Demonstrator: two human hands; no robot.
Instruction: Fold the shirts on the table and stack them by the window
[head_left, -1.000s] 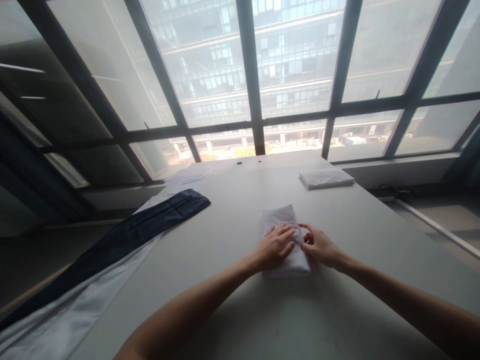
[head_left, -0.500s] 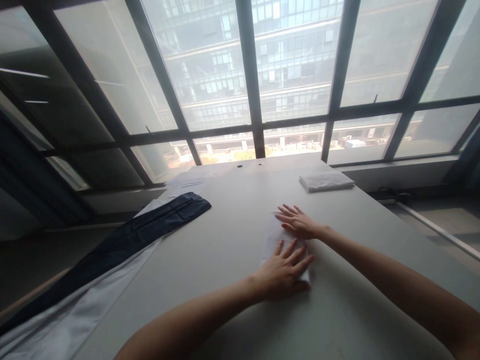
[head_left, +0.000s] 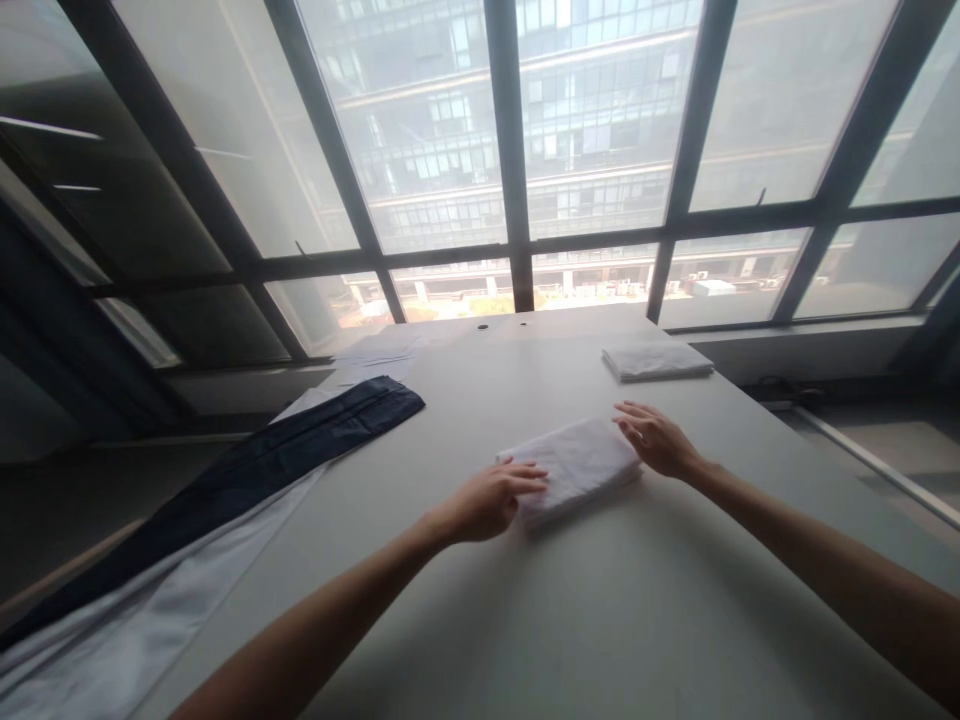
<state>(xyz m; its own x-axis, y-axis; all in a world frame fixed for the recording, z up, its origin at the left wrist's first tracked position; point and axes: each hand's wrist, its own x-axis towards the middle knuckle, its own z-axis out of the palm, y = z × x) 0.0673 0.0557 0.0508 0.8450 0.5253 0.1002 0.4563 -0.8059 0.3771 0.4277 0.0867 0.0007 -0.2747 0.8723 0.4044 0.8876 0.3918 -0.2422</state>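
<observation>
A folded white cloth (head_left: pixel 576 464) lies on the grey table (head_left: pixel 480 610), turned so that its long side runs left to right. My left hand (head_left: pixel 491 498) rests on its near left end, fingers stretched out over the edge. At the cloth's far right end, my right hand (head_left: pixel 658 438) touches it with the fingers flat and apart. Neither hand grips the cloth.
A second folded white cloth (head_left: pixel 655 360) sits at the table's far right corner. A long dark blue garment (head_left: pixel 247 475) lies over white fabric (head_left: pixel 142 630) along the table's left edge. More white cloth (head_left: pixel 379 352) lies at the back left. Large windows stand behind the table.
The folded cloth has been turned from pointing away from me to lying crosswise. My left hand moved to its left end, my right hand to its right end.
</observation>
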